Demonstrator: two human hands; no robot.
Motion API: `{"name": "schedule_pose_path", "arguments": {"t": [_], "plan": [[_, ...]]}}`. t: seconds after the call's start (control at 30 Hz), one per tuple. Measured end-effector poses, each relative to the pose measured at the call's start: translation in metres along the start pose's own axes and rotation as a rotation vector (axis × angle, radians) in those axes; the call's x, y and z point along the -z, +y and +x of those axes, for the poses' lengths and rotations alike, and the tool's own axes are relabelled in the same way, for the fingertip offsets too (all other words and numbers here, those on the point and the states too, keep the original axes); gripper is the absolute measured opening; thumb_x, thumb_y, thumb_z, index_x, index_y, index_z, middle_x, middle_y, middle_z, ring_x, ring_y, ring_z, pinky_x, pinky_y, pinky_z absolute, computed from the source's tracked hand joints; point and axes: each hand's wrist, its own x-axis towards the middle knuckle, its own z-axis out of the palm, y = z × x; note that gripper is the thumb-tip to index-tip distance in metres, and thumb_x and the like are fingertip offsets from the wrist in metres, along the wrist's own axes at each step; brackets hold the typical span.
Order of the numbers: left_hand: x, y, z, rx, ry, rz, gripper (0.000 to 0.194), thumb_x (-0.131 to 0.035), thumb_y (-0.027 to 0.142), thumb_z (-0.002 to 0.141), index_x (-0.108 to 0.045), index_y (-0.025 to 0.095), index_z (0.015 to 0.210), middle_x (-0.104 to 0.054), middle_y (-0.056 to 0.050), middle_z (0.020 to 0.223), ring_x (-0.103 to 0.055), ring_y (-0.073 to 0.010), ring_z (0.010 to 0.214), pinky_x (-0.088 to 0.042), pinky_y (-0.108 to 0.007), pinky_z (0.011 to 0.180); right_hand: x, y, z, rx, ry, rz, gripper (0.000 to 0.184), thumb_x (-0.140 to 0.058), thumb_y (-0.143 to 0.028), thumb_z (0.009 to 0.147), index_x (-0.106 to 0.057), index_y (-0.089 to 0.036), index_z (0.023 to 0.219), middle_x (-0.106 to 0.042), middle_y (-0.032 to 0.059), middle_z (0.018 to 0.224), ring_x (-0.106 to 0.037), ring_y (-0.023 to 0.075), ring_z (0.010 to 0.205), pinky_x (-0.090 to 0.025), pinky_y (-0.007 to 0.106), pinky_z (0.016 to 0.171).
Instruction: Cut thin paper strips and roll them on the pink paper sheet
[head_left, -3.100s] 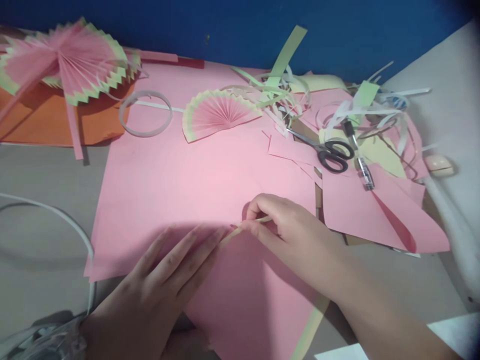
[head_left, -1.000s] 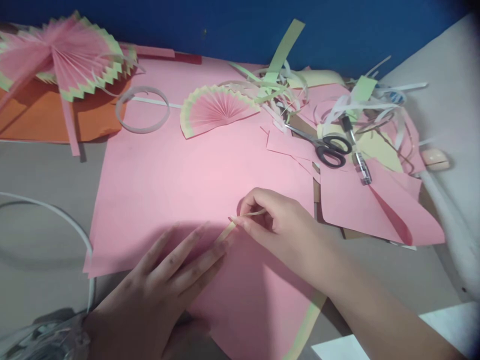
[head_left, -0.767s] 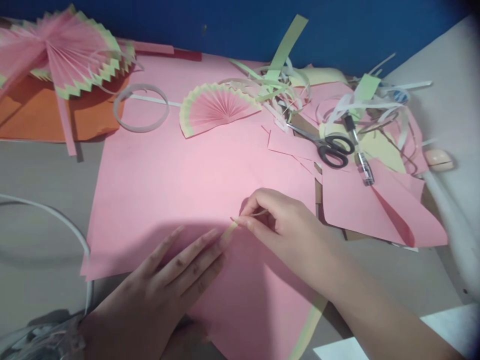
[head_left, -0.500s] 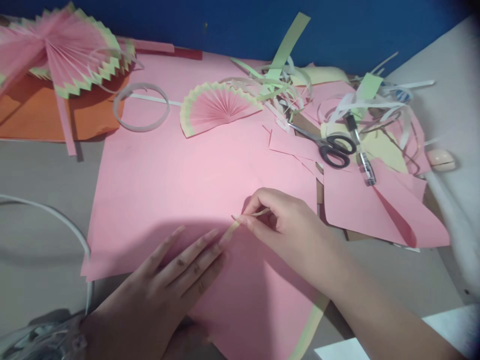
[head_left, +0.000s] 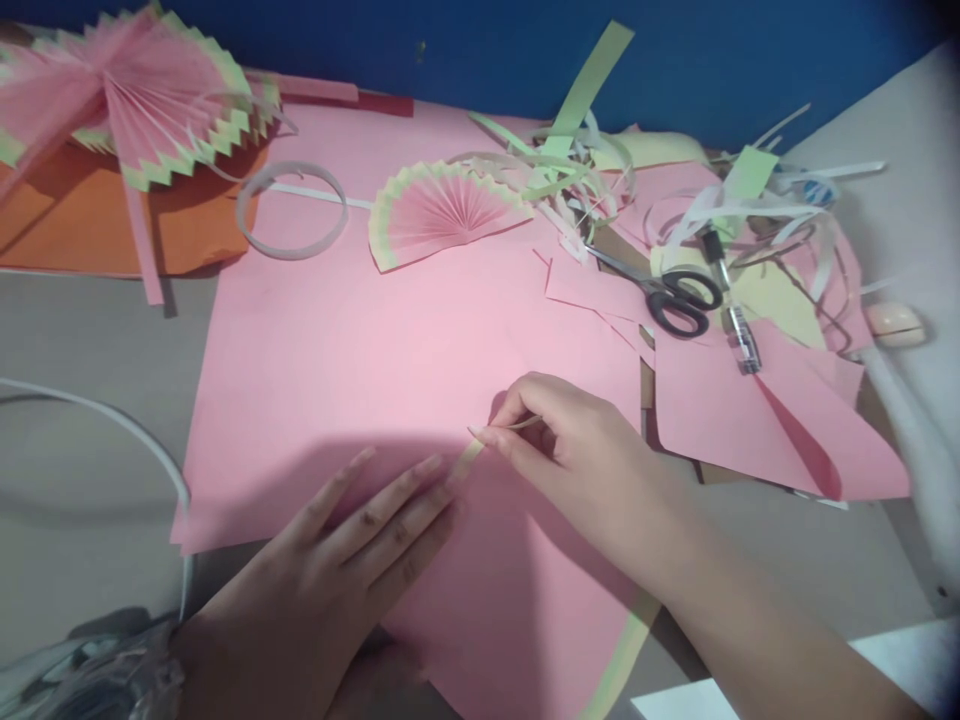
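My left hand [head_left: 322, 560] lies flat, fingers spread, pressing on a pink sheet [head_left: 495, 610] that has a yellow-green border along its lower right side. Between thumb and forefinger, my right hand [head_left: 577, 450] pinches a thin pale strip [head_left: 469, 457]. One end of the strip runs under my left fingertips, and the other curls up inside the right hand. Beneath both hands spreads a larger pink sheet [head_left: 360, 350]. Beyond them on it rests a small pleated pink paper fan [head_left: 442, 212] with a yellow-green rim.
Black-handled scissors [head_left: 679, 305] and a pen [head_left: 733, 310] lie among paper scraps and curled strips at right. A pale ring [head_left: 246, 215] is at upper left, near a larger pleated fan [head_left: 169, 100] on orange paper [head_left: 202, 220]. A white cable [head_left: 135, 435] crosses the left side.
The whole view has shifted slightly, so the items on the table appear a little further right. Both hands keep nearly the same pose, the right one still pinching the strip.
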Motion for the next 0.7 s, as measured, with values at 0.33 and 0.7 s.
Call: {"name": "schedule_pose_path", "arguments": {"t": [0.33, 0.7], "plan": [[0.0, 0.0004, -0.0005, 0.011, -0.003, -0.006, 0.072, -0.046, 0.059, 0.083, -0.034, 0.018, 0.141, -0.025, -0.004, 0.151, -0.02, -0.0192, 0.139, -0.002, -0.04, 0.114, 0.0001, -0.0012, -0.0006, 0.001, 0.006, -0.026, 0.013, -0.052, -0.022, 0.089, -0.049, -0.021, 0.076, -0.06, -0.005, 0.083, -0.055, 0.0094, 0.071, -0.039, 0.023, 0.061], [-0.0004, 0.0007, -0.0006, 0.025, 0.006, -0.001, 0.072, -0.047, 0.06, 0.082, -0.036, 0.018, 0.14, -0.027, -0.003, 0.15, -0.019, -0.0183, 0.139, -0.001, -0.04, 0.115, -0.0005, -0.0013, -0.0016, 0.029, 0.013, -0.074, 0.014, -0.051, -0.022, 0.09, -0.049, -0.021, 0.076, -0.056, -0.0053, 0.082, -0.053, 0.0084, 0.072, -0.039, 0.022, 0.062]]}}
